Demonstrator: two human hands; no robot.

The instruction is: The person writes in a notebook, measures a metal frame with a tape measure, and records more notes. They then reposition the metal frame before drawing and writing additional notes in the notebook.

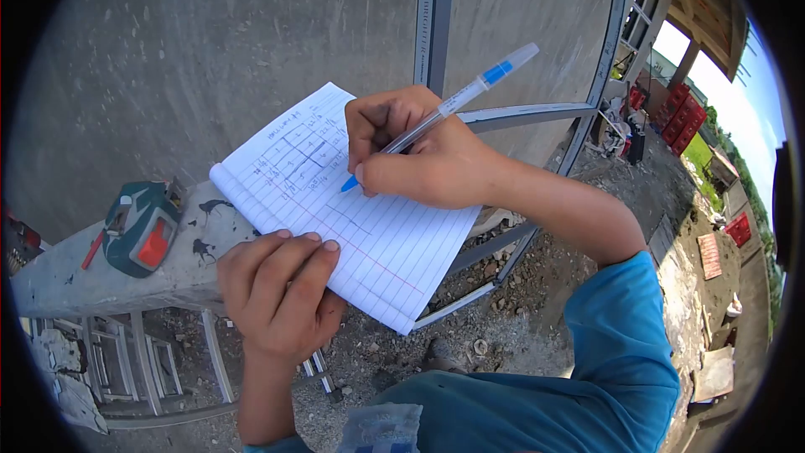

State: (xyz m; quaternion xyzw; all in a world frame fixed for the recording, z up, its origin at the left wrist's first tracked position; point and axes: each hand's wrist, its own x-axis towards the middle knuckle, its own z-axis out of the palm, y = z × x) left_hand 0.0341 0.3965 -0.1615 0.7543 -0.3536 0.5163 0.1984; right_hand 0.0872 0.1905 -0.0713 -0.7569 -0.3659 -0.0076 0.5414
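Observation:
A lined notepad lies tilted, partly over a concrete ledge, its top sheets rolled back at the left. Its page carries a hand-drawn grid with written figures. My right hand grips a clear ballpoint pen with a blue tip and blue band, the point at the paper below the grid. At the notepad's lower left edge, my left hand holds it, fingertips on top and thumb mostly hidden beneath. A green and red tape measure sits on the ledge left of the notepad.
The concrete ledge runs along a grey wall. Grey metal framing stands behind the notepad. Below left is an aluminium ladder over gravelly ground. Red crates are stacked at the far right.

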